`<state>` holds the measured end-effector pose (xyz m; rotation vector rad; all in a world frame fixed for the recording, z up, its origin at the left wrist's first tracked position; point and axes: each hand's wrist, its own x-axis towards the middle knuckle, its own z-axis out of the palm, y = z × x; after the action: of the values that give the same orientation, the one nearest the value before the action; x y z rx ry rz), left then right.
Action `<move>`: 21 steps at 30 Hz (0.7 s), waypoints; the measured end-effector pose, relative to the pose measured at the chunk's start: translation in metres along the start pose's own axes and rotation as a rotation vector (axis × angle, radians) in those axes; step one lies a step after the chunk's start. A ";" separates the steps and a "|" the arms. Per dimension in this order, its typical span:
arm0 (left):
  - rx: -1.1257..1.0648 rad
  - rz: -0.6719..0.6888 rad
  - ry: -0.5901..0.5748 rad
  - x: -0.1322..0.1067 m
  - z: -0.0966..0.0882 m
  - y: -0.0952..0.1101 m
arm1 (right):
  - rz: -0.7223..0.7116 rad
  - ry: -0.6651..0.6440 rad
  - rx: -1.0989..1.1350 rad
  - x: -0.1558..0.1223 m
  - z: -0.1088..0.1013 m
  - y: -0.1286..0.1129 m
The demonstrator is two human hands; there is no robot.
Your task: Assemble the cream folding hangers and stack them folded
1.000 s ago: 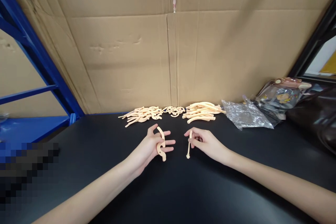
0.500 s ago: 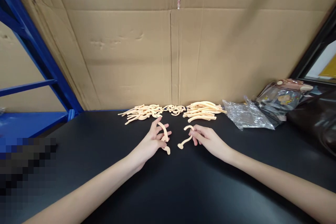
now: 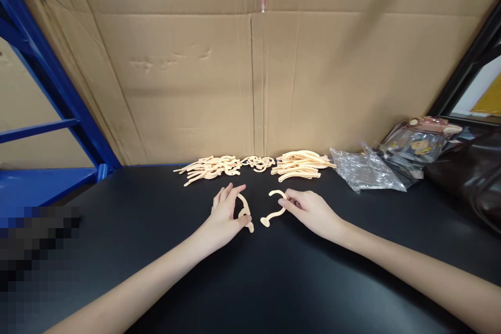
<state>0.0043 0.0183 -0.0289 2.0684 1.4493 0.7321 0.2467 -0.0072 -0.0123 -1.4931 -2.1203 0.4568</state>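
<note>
My left hand [image 3: 225, 219] pinches a curved cream plastic hanger piece [image 3: 245, 202] between thumb and fingers, just above the black table. Part of this piece is hidden behind the thumb. Across a small gap, my right hand [image 3: 311, 210] grips a cream hanger hook [image 3: 277, 213] by its outer bend. The hook's open side and its wide flat foot point left, toward the other piece. The two pieces are apart.
Along the back lie a heap of cream hanger arms [image 3: 211, 168], a small pile of hooks [image 3: 258, 162] and a stack of curved bars [image 3: 301, 163]. Clear plastic bags [image 3: 366, 169] rest at the right. Behind the black tabletop [image 3: 250, 282] stands a cardboard wall [image 3: 188, 78].
My left hand has turned, bringing its fingers over the hanger piece, which has tilted and dropped slightly. The right hand has shifted the hook a little left.
</note>
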 end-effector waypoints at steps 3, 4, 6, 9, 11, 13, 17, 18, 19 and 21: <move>0.123 0.093 0.065 0.008 -0.006 -0.003 | 0.002 0.003 -0.019 0.001 0.000 0.000; 0.169 0.134 0.097 0.013 -0.011 -0.004 | 0.001 0.003 -0.024 0.001 0.000 -0.001; 0.271 0.214 0.169 0.025 -0.026 -0.010 | -0.002 -0.001 -0.036 0.001 -0.001 -0.001; 0.413 0.267 0.254 0.044 -0.052 -0.027 | -0.011 -0.013 -0.057 0.000 -0.001 -0.002; 0.483 0.276 0.282 0.053 -0.066 -0.041 | -0.014 -0.014 -0.069 -0.001 -0.001 -0.002; 0.539 0.286 0.289 0.059 -0.075 -0.054 | -0.016 -0.010 -0.078 -0.001 -0.001 -0.002; 0.620 0.320 0.314 0.062 -0.080 -0.067 | -0.023 -0.009 -0.073 -0.002 -0.001 -0.002; 0.635 0.329 0.322 0.062 -0.080 -0.068 | -0.022 -0.008 -0.068 -0.002 -0.001 -0.002; 0.649 0.337 0.329 0.062 -0.080 -0.067 | -0.021 -0.006 -0.061 -0.002 -0.001 -0.002; 0.673 0.349 0.339 0.061 -0.079 -0.065 | -0.017 -0.003 -0.046 -0.001 -0.001 -0.001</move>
<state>-0.0758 0.1039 -0.0063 2.8740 1.7027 0.8363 0.2470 -0.0090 -0.0108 -1.4994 -2.1579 0.4071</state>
